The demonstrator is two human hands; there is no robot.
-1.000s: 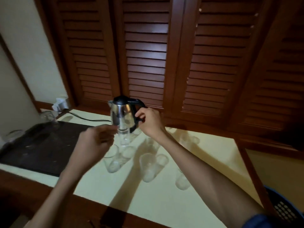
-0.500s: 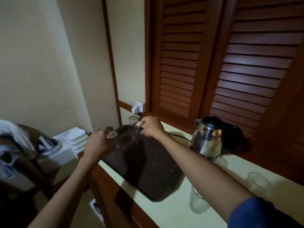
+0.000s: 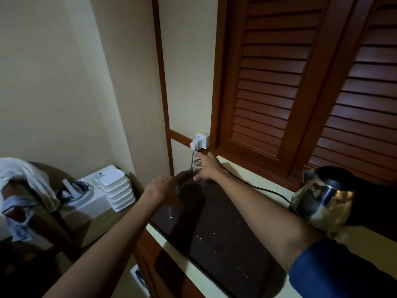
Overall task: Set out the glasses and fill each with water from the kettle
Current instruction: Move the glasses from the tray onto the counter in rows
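Since half a second ago my right hand [image 3: 207, 168] has reached past the tray [image 3: 225, 233], fingers spread and empty, toward the upright glass [image 3: 197, 165] just beyond; my left hand [image 3: 160, 187] looks curled round another glass, grip unclear.

Tray [image 3: 225, 239]: its dark middle lies bare, open to a reach from 6 o'clock.
Far corner, 12 o'clock: tight; a glass [image 3: 197, 165] stands under the wall socket [image 3: 202, 140] and its hanging cord, the right hand [image 3: 207, 168] against it.
Tray's 10 o'clock edge: taken by the left hand [image 3: 160, 187].
3 o'clock: the kettle [image 3: 322, 198] and its black lead [image 3: 257, 188] block the counter [image 3: 253, 177].
9 o'clock: open drop past the counter's edge.
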